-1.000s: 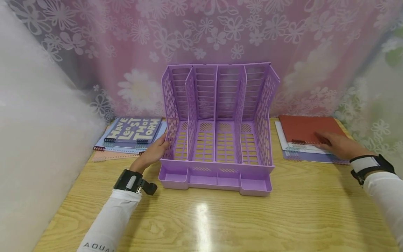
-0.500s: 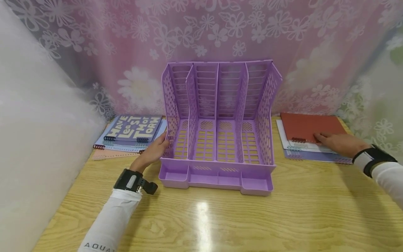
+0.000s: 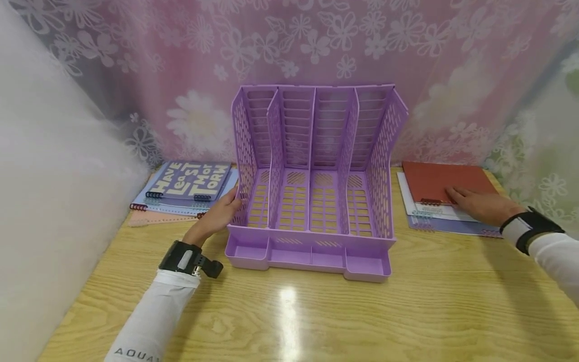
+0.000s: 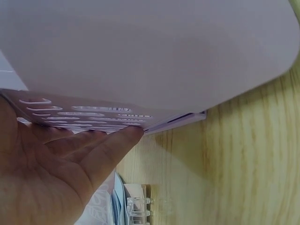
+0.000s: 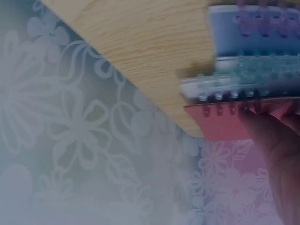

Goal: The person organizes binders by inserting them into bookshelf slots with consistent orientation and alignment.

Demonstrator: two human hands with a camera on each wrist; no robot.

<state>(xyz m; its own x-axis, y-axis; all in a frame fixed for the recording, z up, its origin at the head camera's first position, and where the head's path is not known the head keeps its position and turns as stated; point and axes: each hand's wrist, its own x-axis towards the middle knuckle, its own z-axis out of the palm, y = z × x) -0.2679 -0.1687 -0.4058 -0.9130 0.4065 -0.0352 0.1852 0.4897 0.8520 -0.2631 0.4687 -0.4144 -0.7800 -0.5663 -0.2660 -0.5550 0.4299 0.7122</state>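
Observation:
A purple file rack (image 3: 312,234) with upright dividers stands mid-table, with small trays along its front. My left hand (image 3: 217,213) touches the rack's left wall. In the left wrist view, the left hand's fingers (image 4: 101,150) are extended against the slotted outer side. My right hand (image 3: 481,206) rests on a red spiral notebook (image 3: 445,178), the top one of the right stack. In the right wrist view, the fingers and thumb of my right hand (image 5: 276,145) lie by the coil edge of the red notebook (image 5: 222,124). The right fingertips are partly dark and blurred.
Under the red notebook lie a white notebook (image 3: 409,200) and a blue notebook (image 3: 445,224). Left of the rack is another stack, topped by a lettered blue notebook (image 3: 190,180). A flowered curtain (image 3: 316,45) hangs behind the wooden table (image 3: 253,311).
The view has shifted slightly. My right hand has stayed on the red notebook with its fingers shifting a little toward the coil edge; my left hand keeps its place at the rack.

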